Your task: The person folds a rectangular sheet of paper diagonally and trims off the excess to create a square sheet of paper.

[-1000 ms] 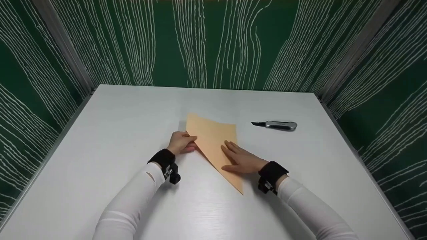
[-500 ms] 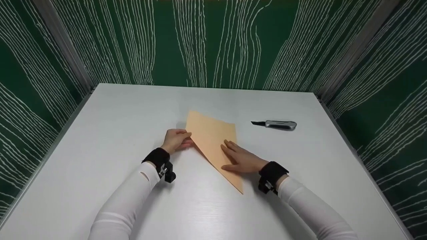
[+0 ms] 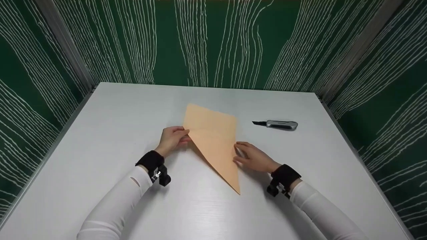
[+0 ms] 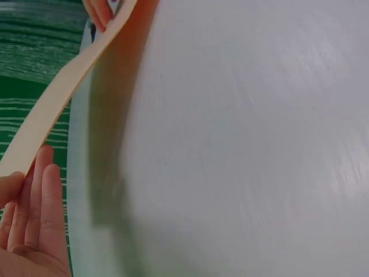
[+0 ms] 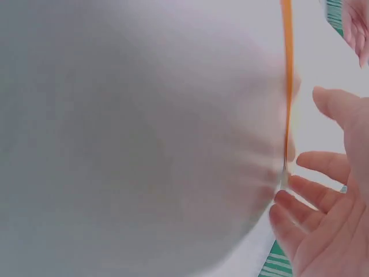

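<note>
A light orange sheet of paper (image 3: 211,136), with a slanting lower left edge, lies in the middle of the head view. Its left side is raised off the table, as the left wrist view shows the paper (image 4: 63,92) above its shadow. My left hand (image 3: 172,138) pinches that left edge between thumb and fingers. Along the right edge of the sheet, my right hand (image 3: 255,158) has its fingertips at or against the paper. The right wrist view shows the right hand (image 5: 331,202) with thumb and fingers spread beside the thin orange paper edge (image 5: 288,69).
A grey and black utility knife (image 3: 280,125) lies right of the paper, its dark blade pointing left. Both hands work on a white table (image 3: 133,110). Green walls (image 3: 163,43) with white wavy lines stand behind and at both sides.
My right hand has slid off the top of the paper to its right edge. The left hand has moved slightly left and away, and the sheet has shifted a little farther back.
</note>
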{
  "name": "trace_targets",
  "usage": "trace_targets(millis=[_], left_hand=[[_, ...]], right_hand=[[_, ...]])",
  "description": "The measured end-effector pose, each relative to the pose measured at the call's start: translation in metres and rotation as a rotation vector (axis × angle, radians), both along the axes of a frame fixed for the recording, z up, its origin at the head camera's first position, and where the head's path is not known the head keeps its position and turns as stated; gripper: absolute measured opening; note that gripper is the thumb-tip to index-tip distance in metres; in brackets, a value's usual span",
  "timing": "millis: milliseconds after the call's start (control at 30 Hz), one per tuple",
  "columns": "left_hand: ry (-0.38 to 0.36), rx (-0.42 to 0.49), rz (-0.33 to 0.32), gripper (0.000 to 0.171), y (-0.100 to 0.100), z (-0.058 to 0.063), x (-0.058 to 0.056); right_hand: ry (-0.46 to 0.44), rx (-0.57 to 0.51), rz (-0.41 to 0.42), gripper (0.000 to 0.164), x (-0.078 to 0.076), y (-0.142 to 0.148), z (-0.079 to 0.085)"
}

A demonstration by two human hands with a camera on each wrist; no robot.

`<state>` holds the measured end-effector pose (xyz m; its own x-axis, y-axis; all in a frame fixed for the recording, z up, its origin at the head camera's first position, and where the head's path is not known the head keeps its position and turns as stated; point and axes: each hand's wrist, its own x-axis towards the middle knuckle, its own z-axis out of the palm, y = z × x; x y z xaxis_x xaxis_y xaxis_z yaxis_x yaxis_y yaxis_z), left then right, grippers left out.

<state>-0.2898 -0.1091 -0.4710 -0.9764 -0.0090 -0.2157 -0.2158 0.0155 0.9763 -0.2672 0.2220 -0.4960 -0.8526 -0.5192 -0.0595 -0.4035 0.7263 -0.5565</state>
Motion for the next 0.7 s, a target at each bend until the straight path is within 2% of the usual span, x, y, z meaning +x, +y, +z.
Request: trace_targets(millis=[167,467,567,700], left_hand=[[0.043,0.027,0.002,0.029,-0.003,0.005,0.006],[0.089,0.118,-0.059,0.026,-0.001,0.012,0.015],[0.083,0.13,-0.07,0.025,-0.001,0.011,0.016],[0.079,0.151,-0.082,0.025,0.0,0.01,0.018]], right_hand=[[-0.102,-0.192,-0.143,0.059,-0.005,0.011,0.004],[-0.361,-0.675,-0.348,0.057,-0.011,0.014,0.018],[-0.395,-0.783,-0.4,0.054,-0.011,0.01,0.021],[-0.396,-0.849,-0.434,0.043,-0.011,0.008,0.023]])
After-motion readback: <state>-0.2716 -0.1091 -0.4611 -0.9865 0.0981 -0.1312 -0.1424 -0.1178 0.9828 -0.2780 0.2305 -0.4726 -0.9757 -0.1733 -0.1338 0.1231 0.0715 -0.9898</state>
